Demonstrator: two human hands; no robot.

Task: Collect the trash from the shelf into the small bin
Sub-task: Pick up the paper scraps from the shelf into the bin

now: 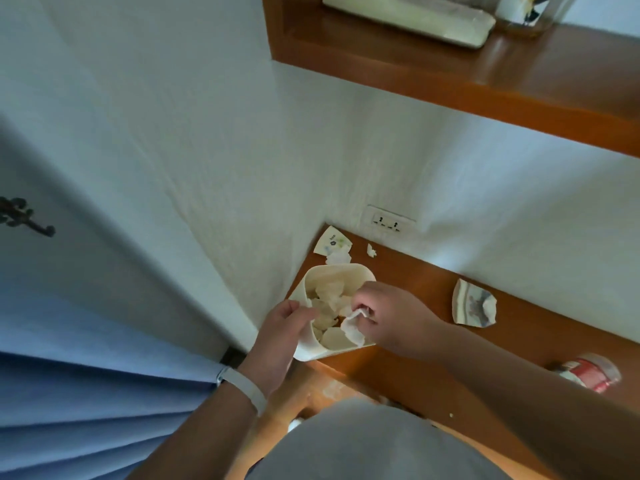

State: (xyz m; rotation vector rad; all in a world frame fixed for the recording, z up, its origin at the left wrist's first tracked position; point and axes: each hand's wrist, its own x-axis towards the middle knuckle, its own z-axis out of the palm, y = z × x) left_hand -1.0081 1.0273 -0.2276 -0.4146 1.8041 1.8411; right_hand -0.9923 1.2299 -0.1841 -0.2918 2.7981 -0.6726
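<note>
A small cream bin [337,274] sits tilted at the left end of the wooden shelf [408,362], with crumpled white tissues inside. My left hand [282,336] grips the bin's near rim. Over the bin's opening, my right hand [388,315] pinches a crumpled white tissue [353,327]. On the shelf lie a torn patterned wrapper [331,241] in the far corner, a white scrap [371,250], a striped torn wrapper [472,304] to the right, and a red-and-white crushed packet [590,372] at the near right.
White walls meet at the corner behind the bin, with a wall socket [388,221] just above the shelf. A higher wooden shelf [485,81] carries a white pack and a jar. Blue curtain folds [86,393] hang at the left.
</note>
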